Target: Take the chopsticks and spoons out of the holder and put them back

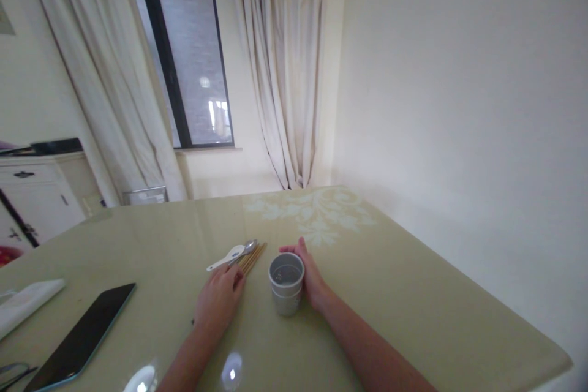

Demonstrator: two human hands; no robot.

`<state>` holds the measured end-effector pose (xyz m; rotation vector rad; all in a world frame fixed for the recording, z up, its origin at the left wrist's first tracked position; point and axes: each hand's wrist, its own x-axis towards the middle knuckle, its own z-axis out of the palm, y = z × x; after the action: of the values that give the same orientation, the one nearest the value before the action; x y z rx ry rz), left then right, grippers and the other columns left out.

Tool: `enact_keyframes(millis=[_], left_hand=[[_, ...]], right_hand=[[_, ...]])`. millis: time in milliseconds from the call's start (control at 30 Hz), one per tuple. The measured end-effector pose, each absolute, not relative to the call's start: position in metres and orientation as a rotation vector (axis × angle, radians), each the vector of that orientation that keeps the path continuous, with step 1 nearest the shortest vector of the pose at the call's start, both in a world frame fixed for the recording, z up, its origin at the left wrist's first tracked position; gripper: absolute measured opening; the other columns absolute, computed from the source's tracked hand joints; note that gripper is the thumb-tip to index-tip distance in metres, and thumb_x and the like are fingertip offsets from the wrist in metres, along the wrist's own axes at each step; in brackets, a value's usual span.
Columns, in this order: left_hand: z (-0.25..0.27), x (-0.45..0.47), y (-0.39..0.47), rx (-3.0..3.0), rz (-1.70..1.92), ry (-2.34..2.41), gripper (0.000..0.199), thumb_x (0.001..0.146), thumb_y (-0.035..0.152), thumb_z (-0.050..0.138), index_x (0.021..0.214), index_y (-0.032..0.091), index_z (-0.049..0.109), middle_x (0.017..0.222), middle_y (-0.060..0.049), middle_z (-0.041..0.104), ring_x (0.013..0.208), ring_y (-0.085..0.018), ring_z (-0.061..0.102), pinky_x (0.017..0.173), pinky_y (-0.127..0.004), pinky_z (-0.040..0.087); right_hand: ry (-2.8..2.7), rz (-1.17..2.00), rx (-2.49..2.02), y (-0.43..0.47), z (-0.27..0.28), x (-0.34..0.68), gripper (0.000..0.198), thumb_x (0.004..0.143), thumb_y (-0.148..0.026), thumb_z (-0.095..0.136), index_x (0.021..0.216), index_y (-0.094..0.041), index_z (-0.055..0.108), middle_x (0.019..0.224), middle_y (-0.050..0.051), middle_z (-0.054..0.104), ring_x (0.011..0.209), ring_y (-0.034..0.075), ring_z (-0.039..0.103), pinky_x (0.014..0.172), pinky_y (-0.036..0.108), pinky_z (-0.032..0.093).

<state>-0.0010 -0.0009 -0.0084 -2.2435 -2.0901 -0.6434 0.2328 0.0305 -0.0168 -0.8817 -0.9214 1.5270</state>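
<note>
Currently, the right hand [313,277] rests against a plain grey cup [286,299].

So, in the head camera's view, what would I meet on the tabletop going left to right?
White object at the edge → black-screened device → left hand → brown chopsticks → grey cup → right hand, its fingers partly behind the cup.
</note>
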Motion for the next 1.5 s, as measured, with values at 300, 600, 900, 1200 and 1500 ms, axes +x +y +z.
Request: enact_keyframes(millis=[300,600,900,1200,1500], left_hand=[[-0.011,0.008,-0.001,-2.267,-0.746,-2.016,0.023,0.095,0.033,0.051,0.084,0.027,0.070,0.095,-0.007,0.077,0.098,-0.027,0.072,0.090,-0.038,0.053],[0.002,0.043,-0.019,-2.695,-1.194,-1.894,0.026,0.098,0.034,0.049,0.100,0.025,0.073,0.098,-0.007,0.080,0.086,-0.024,0.072,0.079,-0.035,0.055],[-0.005,0.007,-0.003,-2.163,-0.703,-2.060,0.026,0.100,0.027,0.047,0.103,0.022,0.072,0.111,-0.011,0.078,0.109,-0.030,0.070,0.097,-0.042,0.052],[-0.008,0.001,-0.001,-2.211,-0.522,-2.087,0.021,0.098,0.026,0.050,0.093,0.026,0.070,0.099,-0.008,0.077,0.101,-0.028,0.072,0.091,-0.039,0.052],[-0.012,0.008,-0.005,-2.237,-0.523,-2.015,0.030,0.100,0.027,0.043,0.098,0.023,0.072,0.109,-0.010,0.075,0.108,-0.029,0.069,0.095,-0.042,0.052]], right_hand=[[-1.065,1.507,-0.942,0.029,-0.016,0.235,0.082,0.077,-0.095,0.058,0.090,-0.016,0.077,0.078,0.006,0.076,0.075,0.022,0.072,0.075,0.036,0.056],[-1.208,1.487,-0.953,0.019,-0.007,0.233,0.046,0.063,-0.058,0.096,0.072,-0.017,0.077,0.066,0.002,0.073,0.066,0.023,0.070,0.071,0.037,0.053],[-0.768,1.061,-0.778,0.038,0.024,0.279,0.052,0.072,-0.070,0.087,0.087,-0.023,0.072,0.084,0.003,0.073,0.073,0.018,0.064,0.071,0.032,0.055],[-1.175,1.104,-0.787,0.015,0.038,0.261,0.042,0.080,-0.062,0.085,0.079,-0.020,0.083,0.068,0.003,0.067,0.061,0.016,0.051,0.060,0.031,0.041],[-1.375,1.032,-0.869,0.010,0.024,0.248,0.054,0.088,-0.071,0.071,0.083,-0.020,0.089,0.076,0.005,0.066,0.068,0.017,0.050,0.067,0.031,0.039]])
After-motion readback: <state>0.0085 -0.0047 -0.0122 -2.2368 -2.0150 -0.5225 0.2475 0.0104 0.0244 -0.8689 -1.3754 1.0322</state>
